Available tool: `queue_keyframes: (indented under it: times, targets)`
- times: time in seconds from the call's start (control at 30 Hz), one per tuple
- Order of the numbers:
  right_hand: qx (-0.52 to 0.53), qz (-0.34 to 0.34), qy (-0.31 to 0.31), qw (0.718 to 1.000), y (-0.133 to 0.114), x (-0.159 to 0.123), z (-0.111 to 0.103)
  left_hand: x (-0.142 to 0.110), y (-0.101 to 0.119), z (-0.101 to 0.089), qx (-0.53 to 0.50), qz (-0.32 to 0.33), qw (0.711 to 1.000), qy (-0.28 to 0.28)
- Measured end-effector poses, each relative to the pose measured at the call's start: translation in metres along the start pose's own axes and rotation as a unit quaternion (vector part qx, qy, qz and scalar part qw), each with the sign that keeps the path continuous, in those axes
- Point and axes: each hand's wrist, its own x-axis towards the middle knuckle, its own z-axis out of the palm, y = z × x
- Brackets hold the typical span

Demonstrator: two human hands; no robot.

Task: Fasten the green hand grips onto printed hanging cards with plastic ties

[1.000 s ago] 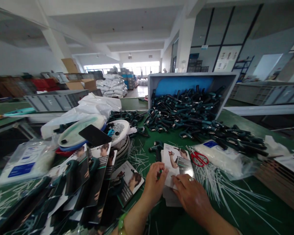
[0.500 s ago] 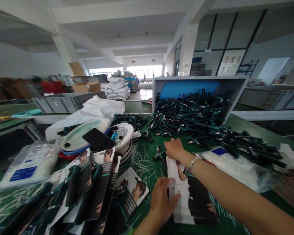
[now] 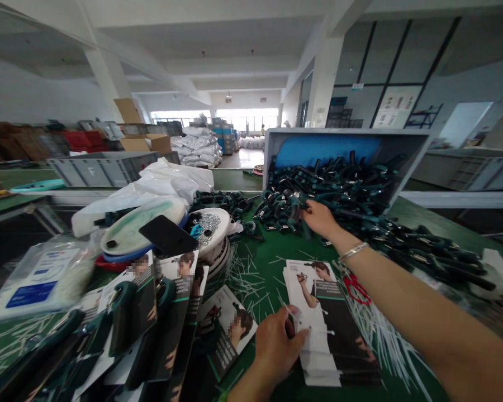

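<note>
Right hand (image 3: pixel 319 218) upper right of centre, fingers curled on one dark-green tool (image 3: pixel 294 208), blurred, at the near left edge of the tool pile (image 3: pixel 339 181). Left hand (image 3: pixel 279 341) lower centre at card stack's left edge, thumb and forefinger slightly apart; thin white tie at the fingertips, can't tell if this grip pinches it. Card stack (image 3: pixel 335 329) lower right of centre, under right forearm. Room to move: green strip between pile and stack, few loose ties; left side tight, one loose card (image 3: pixel 235 329) just beside left hand. Counts: one black phone (image 3: pixel 167 234), one red-handled tool (image 3: pixel 356 289), three grey crates, nearest (image 3: pixel 408 162) on its side spilling tools; carded tools (image 3: pixel 138 318) lower left overlap, uncountable. Green worktop (image 3: pixel 272 244), white-beamed hall behind, windows far back.
</note>
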Motion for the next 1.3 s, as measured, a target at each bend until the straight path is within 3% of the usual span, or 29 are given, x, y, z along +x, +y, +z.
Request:
queue_keyframes:
  times: [0.13, 0.3, 0.47, 0.63, 0.73, 0.83, 0.97, 1.07, 1.17, 1.3]
  targets:
    - [0.02, -0.05, -0.071, 0.996, 0.031, -0.044, -0.006, 0.0, 0.001, -0.002, 0.034, 0.003, 0.999, 0.001]
    - [0.011, -0.059, -0.115, 0.992, 0.04, -0.112, 0.032, -0.001, 0.003, 0.0, 0.047, 0.008, 0.999, 0.009]
    - [0.033, -0.064, -0.12, 0.99, 0.04, -0.153, 0.057, -0.003, 0.001, 0.003, 0.057, 0.023, 0.998, 0.027]
    - [0.062, -0.076, -0.095, 0.991, 0.049, -0.17, 0.051, 0.0, -0.009, -0.004, -0.035, 0.041, 0.998, 0.019]
    - [0.077, -0.127, -0.081, 0.986, 0.05, -0.175, 0.045, 0.006, -0.006, -0.016, -0.077, 0.027, 0.991, 0.106]
    - [0.079, -0.17, -0.089, 0.978, 0.045, -0.178, 0.049, 0.021, 0.014, -0.026, 0.018, 0.063, 0.983, 0.17]
    - [0.116, -0.151, -0.053, 0.98, 0.041, -0.181, 0.066, 0.055, 0.05, -0.02, 0.163, 0.098, 0.977, 0.092]
    - [0.186, -0.136, -0.007, 0.973, 0.043, -0.184, 0.08, 0.078, 0.065, -0.004, 0.193, 0.094, 0.976, 0.046]
    - [0.269, -0.122, 0.026, 0.955, 0.045, -0.188, 0.091, 0.087, 0.064, 0.009, 0.191, 0.1, 0.976, 0.041]
    - [0.374, -0.08, 0.059, 0.922, 0.046, -0.187, 0.101, 0.079, 0.053, 0.011, 0.183, 0.149, 0.972, 0.025]
